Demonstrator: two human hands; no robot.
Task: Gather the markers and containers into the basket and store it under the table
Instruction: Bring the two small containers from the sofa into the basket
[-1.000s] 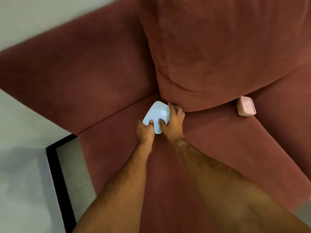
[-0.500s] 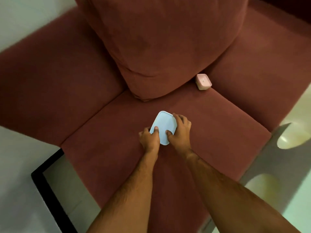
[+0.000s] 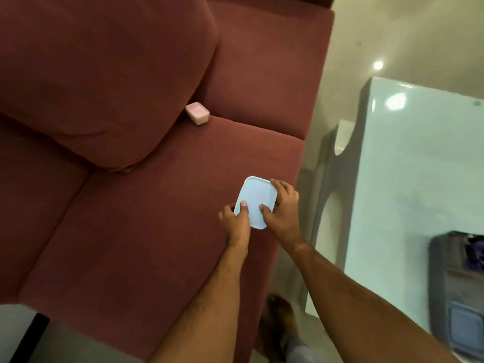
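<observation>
A pale blue lidded container [image 3: 255, 199] is held above the red sofa seat [image 3: 146, 231], near its right edge. My left hand [image 3: 235, 221] grips its lower left corner, thumb on the lid. My right hand [image 3: 284, 209] holds its right side, thumb on top and fingers curled round the edge. A small pink container [image 3: 197, 113] lies on the seat against the back cushion [image 3: 104, 79]. At the right edge, a grey basket [image 3: 461, 289] sits on the glossy white table [image 3: 419, 179], blurred, with a blue container inside it.
The sofa's right arm [image 3: 267, 69] stands between the seat and the table. Pale tiled floor [image 3: 348, 48] shows beyond it. A black-framed low surface [image 3: 28, 336] is at the bottom left. My foot [image 3: 277, 313] is on the floor by the sofa's front.
Both hands have carried the blue container away from the back cushion, toward the seat's right front edge. The view has swung right, bringing the white table and basket into sight.
</observation>
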